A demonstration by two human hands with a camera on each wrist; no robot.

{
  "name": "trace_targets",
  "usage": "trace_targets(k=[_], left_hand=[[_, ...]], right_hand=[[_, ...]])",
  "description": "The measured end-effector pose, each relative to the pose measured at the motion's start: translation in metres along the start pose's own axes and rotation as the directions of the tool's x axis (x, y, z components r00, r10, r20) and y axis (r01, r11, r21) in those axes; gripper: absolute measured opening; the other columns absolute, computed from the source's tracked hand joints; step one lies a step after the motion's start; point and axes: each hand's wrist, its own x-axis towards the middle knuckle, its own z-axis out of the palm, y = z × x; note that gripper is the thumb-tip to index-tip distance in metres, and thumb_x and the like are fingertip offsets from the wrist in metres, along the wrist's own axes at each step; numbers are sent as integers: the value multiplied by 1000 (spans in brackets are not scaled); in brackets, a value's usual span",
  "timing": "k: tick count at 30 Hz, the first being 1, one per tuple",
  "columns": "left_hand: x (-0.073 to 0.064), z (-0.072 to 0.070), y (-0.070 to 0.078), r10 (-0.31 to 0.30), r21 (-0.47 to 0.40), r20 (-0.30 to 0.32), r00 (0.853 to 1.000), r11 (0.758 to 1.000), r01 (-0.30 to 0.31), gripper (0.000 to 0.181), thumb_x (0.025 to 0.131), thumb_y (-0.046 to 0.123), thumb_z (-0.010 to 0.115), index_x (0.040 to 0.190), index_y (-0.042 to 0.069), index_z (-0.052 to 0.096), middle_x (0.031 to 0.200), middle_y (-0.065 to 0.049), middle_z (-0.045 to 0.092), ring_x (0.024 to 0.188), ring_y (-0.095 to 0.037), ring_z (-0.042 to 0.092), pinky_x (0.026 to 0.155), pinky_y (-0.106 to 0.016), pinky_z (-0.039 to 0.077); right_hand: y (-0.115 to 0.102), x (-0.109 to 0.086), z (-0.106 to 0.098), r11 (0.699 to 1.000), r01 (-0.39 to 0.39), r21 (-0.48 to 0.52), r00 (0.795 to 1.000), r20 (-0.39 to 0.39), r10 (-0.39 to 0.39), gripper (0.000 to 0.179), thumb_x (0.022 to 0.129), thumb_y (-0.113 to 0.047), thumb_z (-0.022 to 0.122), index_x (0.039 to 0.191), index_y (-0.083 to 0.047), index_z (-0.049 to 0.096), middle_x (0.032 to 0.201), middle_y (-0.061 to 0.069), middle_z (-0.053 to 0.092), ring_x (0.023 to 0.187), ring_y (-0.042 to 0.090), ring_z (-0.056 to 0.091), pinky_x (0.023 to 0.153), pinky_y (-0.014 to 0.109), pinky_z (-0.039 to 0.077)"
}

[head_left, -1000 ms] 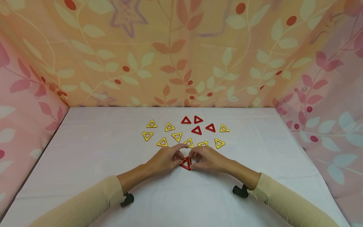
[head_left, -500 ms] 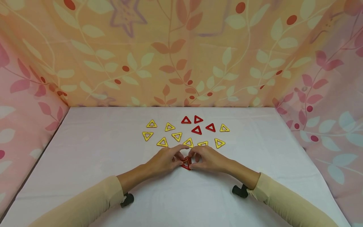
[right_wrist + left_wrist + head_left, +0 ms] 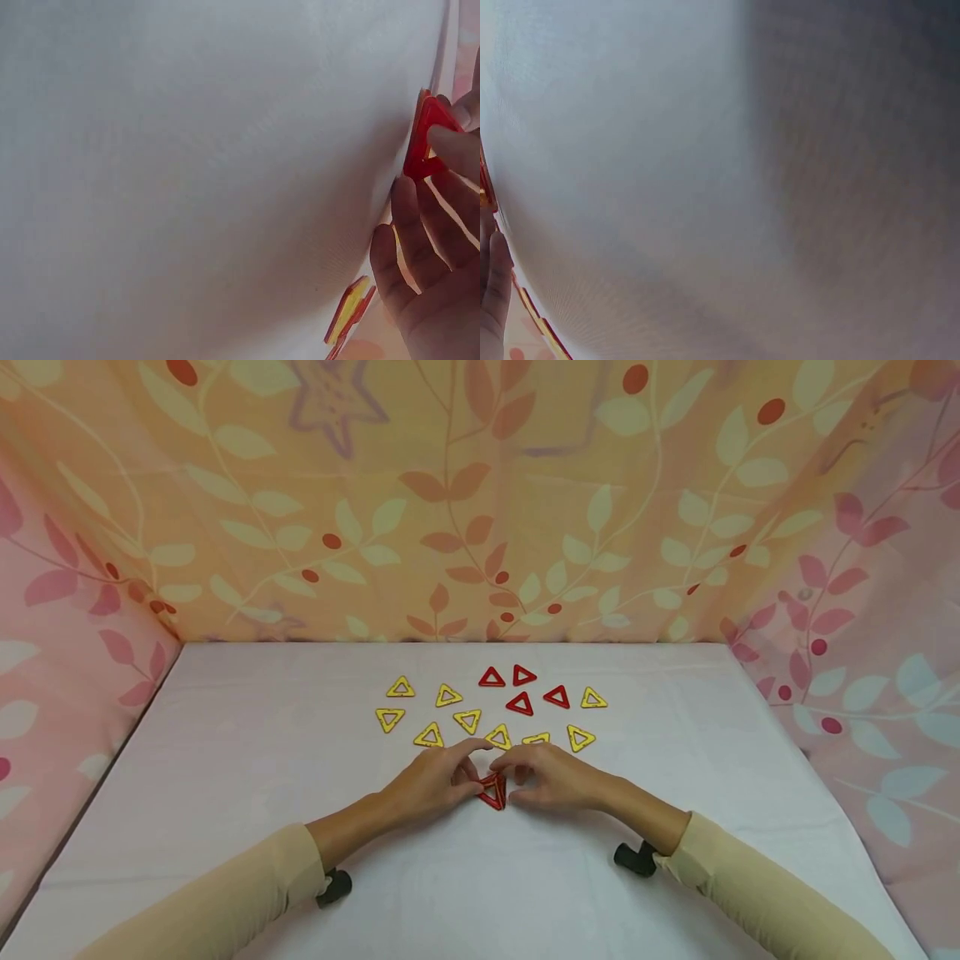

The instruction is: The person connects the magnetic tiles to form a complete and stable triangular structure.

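Observation:
Red hollow triangular magnetic tiles (image 3: 492, 793) stand together just above the white table, some of them tilted inward against each other. My left hand (image 3: 438, 781) pinches their left side between thumb and fingers. My right hand (image 3: 555, 777) is curled round the right side, its index finger at the top edge and its thumb close beside the lower right edge. In the right wrist view, a thumb overlaps the face of a red tile (image 3: 428, 150). The left wrist view shows only a sliver of red tile (image 3: 486, 184) beside fingers (image 3: 496, 277).
Behind the hands lie several loose yellow triangular tiles (image 3: 467, 721), the nearest close to the fingertips. Several loose red triangular tiles (image 3: 520, 703) lie farther back. A white cloth covers the table (image 3: 247, 718); a patterned curtain (image 3: 450, 502) hangs behind it.
The red tiles have tipped inward and closer together. My right index finger has shifted left over their top, and the right thumb has drawn slightly away. The left hand has barely moved.

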Motion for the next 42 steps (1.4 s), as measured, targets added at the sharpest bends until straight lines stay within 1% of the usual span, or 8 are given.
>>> trace_targets(k=[3,7,14,21,26,33,38,42], left_hand=[[0,0,0,-17,-19,-5,1000,1000,17,56,88,10,76,139,10,52,86,7,69,73,-3,63,73,-24,54],[1,0,-1,-13,-46,-1,1000,999,13,55,88,7,75,138,8,52,88,5,70,77,-4,65,76,-24,55],[3,1,-1,-5,-85,2,1000,996,6,57,88,5,75,139,8,51,100,-3,72,88,-11,69,83,-27,56],[3,4,3,-40,-109,32,999,993,43,59,86,13,78,139,11,52,105,-1,74,95,-14,69,88,-31,54],[4,6,5,-21,-75,27,999,997,23,63,84,18,81,139,12,52,104,1,74,96,-12,68,88,-32,54],[5,7,8,-10,-55,37,999,998,12,67,82,19,83,140,12,50,101,4,72,94,-11,67,88,-33,53],[5,8,8,-3,-49,41,999,999,5,67,82,18,83,140,13,50,102,4,72,94,-11,67,87,-32,54],[6,8,7,4,-46,48,999,999,-2,67,82,17,83,140,13,50,104,4,72,96,-11,67,88,-31,54]], right_hand=[[1,1,2,1000,17,-11,1000,-2,-17,40,88,-10,74,128,-12,66,110,-9,65,91,14,60,82,27,52],[1,2,4,999,14,-37,1000,-15,-14,37,89,-12,75,125,-13,67,109,-10,65,91,13,60,81,25,52],[-1,0,5,997,-8,-78,999,-34,5,32,88,-15,77,119,-16,69,102,-12,65,88,12,58,78,23,51],[0,-1,6,997,-3,-81,999,-39,0,27,87,-17,78,113,-16,71,97,-13,65,87,11,58,77,24,51],[2,-1,6,998,4,-59,1000,-27,-6,26,87,-16,78,112,-17,71,97,-13,65,88,10,57,79,25,51],[3,-2,4,999,28,21,1000,12,-28,27,88,-13,76,114,-15,72,99,-13,66,88,7,58,81,25,51],[4,-2,4,997,57,44,998,9,-58,23,87,-10,77,109,-14,73,96,-10,66,85,6,59,78,25,52],[3,-2,4,997,46,54,999,7,-46,21,87,-10,77,107,-15,72,93,-9,66,84,6,59,78,25,52]])
